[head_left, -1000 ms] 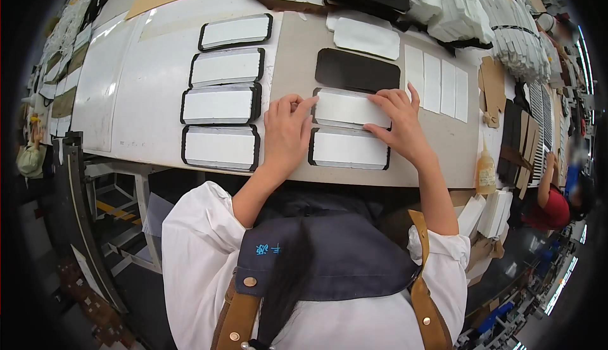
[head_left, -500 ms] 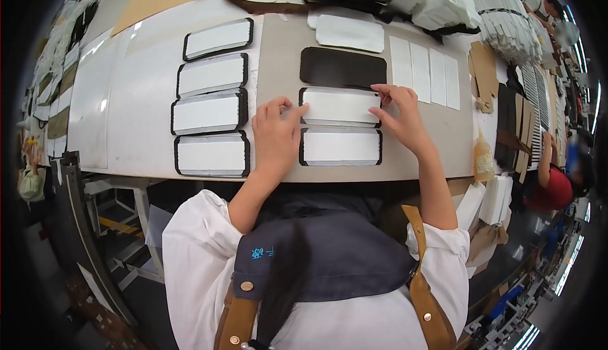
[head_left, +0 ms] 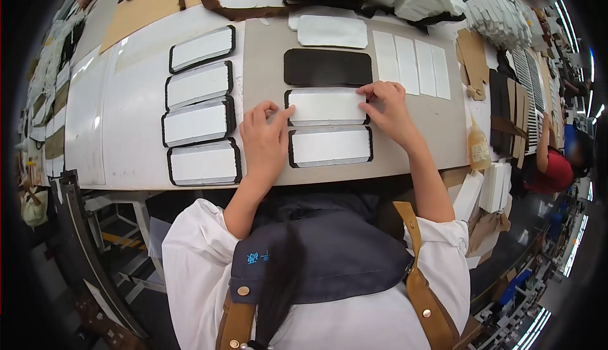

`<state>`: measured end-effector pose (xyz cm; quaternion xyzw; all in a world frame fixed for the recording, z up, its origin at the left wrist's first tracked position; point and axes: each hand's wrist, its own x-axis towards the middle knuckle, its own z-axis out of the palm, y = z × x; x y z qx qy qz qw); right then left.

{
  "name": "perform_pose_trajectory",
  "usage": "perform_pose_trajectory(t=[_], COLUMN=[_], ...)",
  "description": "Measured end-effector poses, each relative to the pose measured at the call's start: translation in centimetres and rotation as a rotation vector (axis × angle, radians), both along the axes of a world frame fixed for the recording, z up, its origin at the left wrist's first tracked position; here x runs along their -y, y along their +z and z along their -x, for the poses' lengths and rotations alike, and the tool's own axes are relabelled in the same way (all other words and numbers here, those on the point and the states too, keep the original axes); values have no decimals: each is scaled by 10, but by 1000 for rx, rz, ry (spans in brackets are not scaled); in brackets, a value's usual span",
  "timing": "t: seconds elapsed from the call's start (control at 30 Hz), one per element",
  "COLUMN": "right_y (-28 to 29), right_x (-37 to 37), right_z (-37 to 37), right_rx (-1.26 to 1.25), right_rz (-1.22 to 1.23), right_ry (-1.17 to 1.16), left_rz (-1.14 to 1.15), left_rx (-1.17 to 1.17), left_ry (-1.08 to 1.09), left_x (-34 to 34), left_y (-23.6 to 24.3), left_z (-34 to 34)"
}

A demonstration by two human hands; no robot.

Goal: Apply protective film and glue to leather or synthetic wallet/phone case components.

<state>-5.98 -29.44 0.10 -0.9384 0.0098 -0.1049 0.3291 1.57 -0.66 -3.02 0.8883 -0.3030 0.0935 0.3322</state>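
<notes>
Black-edged white panel (head_left: 327, 106), left grip (head_left: 264, 140) loosely parted, touching its left end, right grip (head_left: 389, 109) likewise at its right

Open lane between left panels (head_left: 197, 121) and black panel (head_left: 327, 67); left hand (head_left: 264, 142) across near end; brown strip (head_left: 244, 12) beyond.

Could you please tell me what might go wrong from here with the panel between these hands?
The white-faced panel could be nudged askew, since the left hand and right hand are at its opposite ends.
It might bump the lower panel, which lies close by on the near side.
The bottle near the table's front edge could perhaps be knocked.
</notes>
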Motion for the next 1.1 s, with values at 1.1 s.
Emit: perform_pose_trajectory(t=[1.1], right_y=[-2], right_x=[-43], right_z=[34], right_rx=[-267], right_rz=[404], right_ry=[161], left_rz=[-356], left_rx=[-14], left_ry=[-211], left_x=[8], left_y=[-5], left_z=[5])
